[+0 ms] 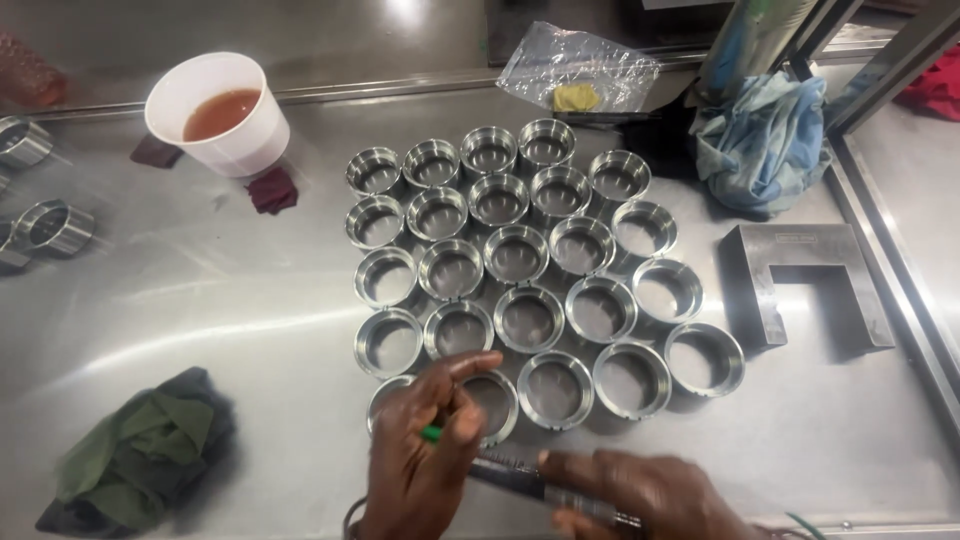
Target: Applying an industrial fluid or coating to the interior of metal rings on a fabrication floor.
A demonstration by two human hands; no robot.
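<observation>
1. Steel counter (200, 300) carries shiny metal rings (520, 270) in rows at its middle.
2. Left hand (425, 450), at the near edge, pinches a green-tipped pen (435, 434) over the nearest rings.
3. Right hand (640, 495) grips a slim metal tool (520, 480) beside it.
4. White cup (220, 112) stands at the far left corner.

Both of the worker's hands, the left hand (420, 450) and the right hand (640, 495), are bare and ungloved. A thin bangle (352, 517) circles the left wrist, a green band (800, 524) shows at the right wrist. No sleeves are visible.
</observation>
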